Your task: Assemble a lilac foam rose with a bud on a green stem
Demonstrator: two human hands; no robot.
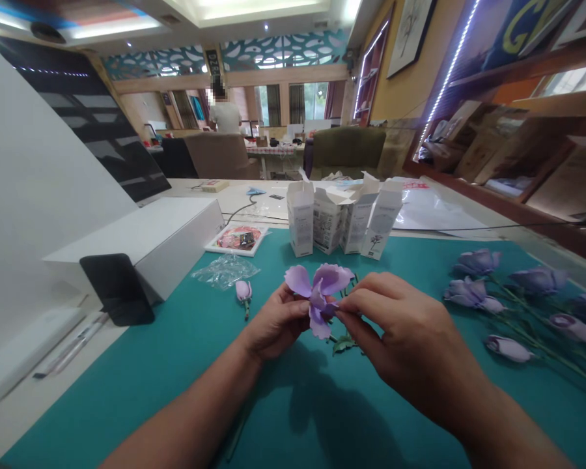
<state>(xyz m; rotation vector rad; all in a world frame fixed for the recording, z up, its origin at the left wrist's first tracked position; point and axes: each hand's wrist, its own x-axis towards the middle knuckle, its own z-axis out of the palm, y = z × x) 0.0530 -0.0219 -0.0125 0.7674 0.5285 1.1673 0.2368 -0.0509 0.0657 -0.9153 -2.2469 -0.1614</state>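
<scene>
- Purple flower point(318, 296), petals spread, held up over the middle of the mat, between the two hands.
- Left hand point(279, 324): grips the flower low on its left side, thumb in front.
- Right hand point(403, 329): thumb and forefinger pinched together on a petal at the flower's right edge.
- Green leaf point(344, 344) just below the flower, partly behind the right hand.
- Loose bud point(243, 291), pale purple on a short stem, lies near the left hand.
- Surface: teal mat point(185, 391) over a white table point(22, 410); shadows of hands and flower fall on it.
- Right side of mat: several long-stemmed purple flowers point(471, 293), lying in a loose spread.
- Far edge of mat: row of upright white cartons point(301, 221), flaps open. To their left, a white-framed picture point(215, 245) and crumpled clear plastic point(227, 271).
- Left: dark phone point(117, 290) leaning against a white box point(176, 254); pens point(75, 345) on the table beside.
- Room: olive chair point(346, 153) and brown chair point(217, 156) beyond the table; a person in a pale top point(226, 117) further back. Teal cut-out panel point(283, 51) above curtained windows; lit wooden shelves point(583, 185) on the right, stacked with packages.
</scene>
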